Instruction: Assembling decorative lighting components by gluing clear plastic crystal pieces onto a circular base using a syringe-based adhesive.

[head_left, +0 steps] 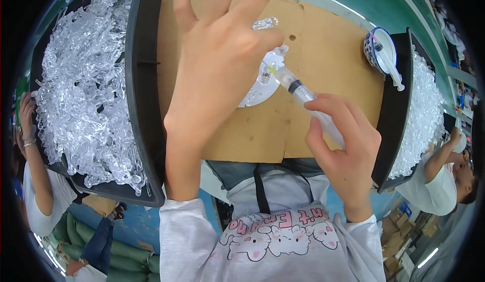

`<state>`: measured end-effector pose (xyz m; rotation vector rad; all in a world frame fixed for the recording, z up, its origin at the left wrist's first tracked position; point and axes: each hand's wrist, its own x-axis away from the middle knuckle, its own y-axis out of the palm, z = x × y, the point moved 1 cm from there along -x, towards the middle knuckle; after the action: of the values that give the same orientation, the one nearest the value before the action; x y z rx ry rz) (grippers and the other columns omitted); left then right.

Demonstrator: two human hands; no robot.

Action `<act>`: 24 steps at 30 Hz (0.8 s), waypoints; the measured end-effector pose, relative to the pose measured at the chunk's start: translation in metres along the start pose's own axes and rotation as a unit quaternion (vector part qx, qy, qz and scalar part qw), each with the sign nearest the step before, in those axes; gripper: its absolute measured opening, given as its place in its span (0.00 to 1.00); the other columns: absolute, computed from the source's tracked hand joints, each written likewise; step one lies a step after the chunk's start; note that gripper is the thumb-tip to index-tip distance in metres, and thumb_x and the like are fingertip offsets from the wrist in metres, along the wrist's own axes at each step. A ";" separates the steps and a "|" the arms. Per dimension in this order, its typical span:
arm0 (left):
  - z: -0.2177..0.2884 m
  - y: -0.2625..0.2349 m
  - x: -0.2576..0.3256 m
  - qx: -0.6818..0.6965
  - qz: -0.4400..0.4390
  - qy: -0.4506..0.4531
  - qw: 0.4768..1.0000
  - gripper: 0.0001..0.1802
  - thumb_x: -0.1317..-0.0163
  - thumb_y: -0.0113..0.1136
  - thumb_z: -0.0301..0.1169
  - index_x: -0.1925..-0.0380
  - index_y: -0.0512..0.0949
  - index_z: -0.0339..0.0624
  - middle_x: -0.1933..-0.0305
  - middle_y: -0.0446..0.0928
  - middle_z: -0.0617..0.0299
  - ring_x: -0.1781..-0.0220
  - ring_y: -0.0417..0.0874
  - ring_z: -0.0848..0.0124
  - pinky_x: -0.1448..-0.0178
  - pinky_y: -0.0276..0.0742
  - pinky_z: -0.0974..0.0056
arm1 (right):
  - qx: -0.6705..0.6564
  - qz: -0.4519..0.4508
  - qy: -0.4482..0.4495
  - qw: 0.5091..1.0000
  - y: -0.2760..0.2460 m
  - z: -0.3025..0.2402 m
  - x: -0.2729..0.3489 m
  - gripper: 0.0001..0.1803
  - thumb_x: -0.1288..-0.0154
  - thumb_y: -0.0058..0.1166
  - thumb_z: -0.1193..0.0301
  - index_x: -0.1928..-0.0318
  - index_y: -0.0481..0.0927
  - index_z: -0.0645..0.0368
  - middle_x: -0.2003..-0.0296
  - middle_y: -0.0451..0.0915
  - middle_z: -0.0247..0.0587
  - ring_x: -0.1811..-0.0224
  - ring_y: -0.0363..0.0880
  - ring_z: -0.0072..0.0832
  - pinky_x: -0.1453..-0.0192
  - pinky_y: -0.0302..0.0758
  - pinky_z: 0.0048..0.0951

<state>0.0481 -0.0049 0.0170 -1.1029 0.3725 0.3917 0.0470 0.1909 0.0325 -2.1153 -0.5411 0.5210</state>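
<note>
My left hand point(222, 54), back upward, has several fingers spread out and one bent down to pinch a clear plastic piece point(266, 24); its grip is partly hidden. Below that hand lies a white round disc point(258, 92), with clear plastic showing over it. My right hand point(346, 148) is wrapped round a syringe point(303, 94) with a black plunger seal. The syringe tilts up to the left, its yellow needle hub point(272, 69) beside the clear plastic under my left hand. Whether the needle touches the piece, I cannot tell.
A black bin point(135, 90) heaped with clear plastic pieces point(91, 100) stands left of the brown cardboard point(252, 135). Another black bin point(395, 110) of clear pieces is at right. A blue-and-white bowl point(370, 52) there holds a second syringe point(389, 62). Other people work at both sides.
</note>
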 end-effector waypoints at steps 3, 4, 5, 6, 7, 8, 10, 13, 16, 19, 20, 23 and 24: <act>0.003 0.002 0.003 0.009 -0.003 0.004 1.000 0.16 0.57 0.68 0.28 0.64 0.82 0.43 0.37 0.67 0.51 0.32 0.61 0.52 0.30 0.49 0.45 | 0.040 -0.015 -0.010 0.999 0.000 0.001 -0.005 0.14 0.56 0.59 0.79 0.66 0.80 0.51 0.68 0.80 0.31 0.77 0.77 0.26 0.77 0.70 0.25; 0.004 0.002 0.003 0.008 -0.004 0.004 1.000 0.15 0.57 0.68 0.28 0.65 0.82 0.43 0.37 0.67 0.51 0.32 0.61 0.52 0.30 0.49 0.45 | 0.041 -0.016 -0.011 0.999 -0.001 -0.002 -0.007 0.14 0.56 0.59 0.79 0.66 0.80 0.51 0.68 0.80 0.31 0.77 0.77 0.26 0.77 0.70 0.25; 0.004 0.002 0.002 0.008 -0.004 0.003 1.000 0.15 0.57 0.68 0.28 0.65 0.82 0.43 0.38 0.67 0.51 0.32 0.61 0.52 0.30 0.49 0.45 | 0.046 -0.034 -0.005 0.998 -0.002 -0.005 -0.009 0.12 0.54 0.57 0.81 0.66 0.79 0.54 0.67 0.80 0.35 0.72 0.79 0.31 0.70 0.73 0.25; 0.004 0.006 -0.001 0.008 -0.005 0.002 1.000 0.15 0.57 0.67 0.28 0.65 0.82 0.43 0.38 0.67 0.51 0.32 0.61 0.52 0.30 0.48 0.45 | 0.051 -0.052 0.001 0.997 -0.002 -0.007 -0.010 0.11 0.53 0.56 0.82 0.66 0.79 0.58 0.66 0.80 0.39 0.68 0.81 0.35 0.64 0.76 0.25; 0.008 0.002 0.002 0.008 -0.006 0.003 1.000 0.14 0.57 0.67 0.28 0.66 0.82 0.43 0.38 0.67 0.51 0.32 0.61 0.52 0.30 0.48 0.44 | 0.052 -0.052 0.001 0.997 -0.002 -0.007 -0.010 0.11 0.53 0.56 0.82 0.66 0.79 0.58 0.66 0.80 0.39 0.68 0.81 0.35 0.64 0.76 0.25; 0.007 0.007 -0.004 0.008 -0.006 0.003 1.000 0.14 0.57 0.67 0.28 0.66 0.82 0.43 0.38 0.67 0.51 0.32 0.61 0.52 0.30 0.48 0.44 | 0.074 -0.041 -0.025 0.996 0.000 -0.006 -0.012 0.11 0.54 0.57 0.79 0.66 0.79 0.54 0.67 0.79 0.35 0.72 0.79 0.31 0.71 0.72 0.26; 0.008 0.007 -0.004 0.007 -0.008 0.004 1.000 0.13 0.57 0.67 0.28 0.66 0.82 0.43 0.38 0.67 0.52 0.32 0.61 0.52 0.30 0.47 0.44 | 0.096 -0.029 -0.050 0.994 0.001 -0.007 -0.014 0.12 0.55 0.58 0.76 0.67 0.78 0.49 0.69 0.78 0.30 0.77 0.77 0.27 0.79 0.68 0.27; 0.009 0.009 -0.005 0.006 -0.011 0.005 1.000 0.12 0.56 0.66 0.28 0.67 0.81 0.42 0.39 0.68 0.52 0.31 0.61 0.52 0.30 0.47 0.43 | 0.099 -0.051 -0.033 0.993 0.003 -0.008 -0.018 0.08 0.52 0.56 0.79 0.68 0.79 0.55 0.69 0.79 0.35 0.73 0.78 0.32 0.71 0.73 0.26; 0.008 0.011 -0.007 0.003 -0.014 0.007 1.000 0.11 0.56 0.65 0.28 0.68 0.81 0.42 0.39 0.68 0.52 0.31 0.60 0.52 0.30 0.46 0.42 | 0.102 -0.049 -0.042 0.993 0.004 -0.007 -0.019 0.08 0.52 0.57 0.78 0.69 0.79 0.53 0.70 0.79 0.34 0.77 0.76 0.30 0.74 0.70 0.26; 0.008 0.009 -0.007 -0.001 -0.017 0.009 1.000 0.11 0.56 0.65 0.28 0.69 0.81 0.42 0.40 0.68 0.52 0.31 0.60 0.52 0.30 0.46 0.42 | 0.116 -0.045 -0.045 0.991 0.004 -0.009 -0.019 0.08 0.52 0.57 0.77 0.69 0.80 0.53 0.71 0.78 0.32 0.79 0.74 0.28 0.76 0.69 0.26; 0.008 0.009 -0.008 -0.002 -0.018 0.011 1.000 0.10 0.56 0.65 0.28 0.69 0.81 0.42 0.40 0.68 0.52 0.31 0.60 0.52 0.30 0.45 0.41 | 0.118 -0.044 -0.050 0.991 0.004 -0.009 -0.020 0.08 0.52 0.57 0.77 0.69 0.80 0.52 0.72 0.78 0.32 0.79 0.74 0.28 0.76 0.68 0.26; 0.009 0.009 -0.008 -0.006 -0.022 0.014 1.000 0.09 0.56 0.64 0.28 0.70 0.81 0.42 0.40 0.68 0.52 0.31 0.60 0.53 0.30 0.45 0.41 | 0.114 -0.052 -0.057 0.991 0.003 -0.007 -0.020 0.08 0.52 0.58 0.76 0.68 0.79 0.52 0.71 0.78 0.32 0.77 0.76 0.29 0.77 0.69 0.29; 0.010 0.009 -0.008 -0.007 -0.024 0.014 1.000 0.09 0.55 0.64 0.28 0.71 0.81 0.42 0.40 0.69 0.52 0.31 0.60 0.53 0.30 0.44 0.40 | 0.108 -0.061 -0.059 0.991 0.003 -0.007 -0.019 0.09 0.52 0.59 0.75 0.67 0.78 0.52 0.70 0.78 0.32 0.75 0.78 0.31 0.77 0.69 0.32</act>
<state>0.0382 0.0064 0.0176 -1.1308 0.3680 0.3367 0.0355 0.1746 0.0368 -1.8423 -0.6467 0.6090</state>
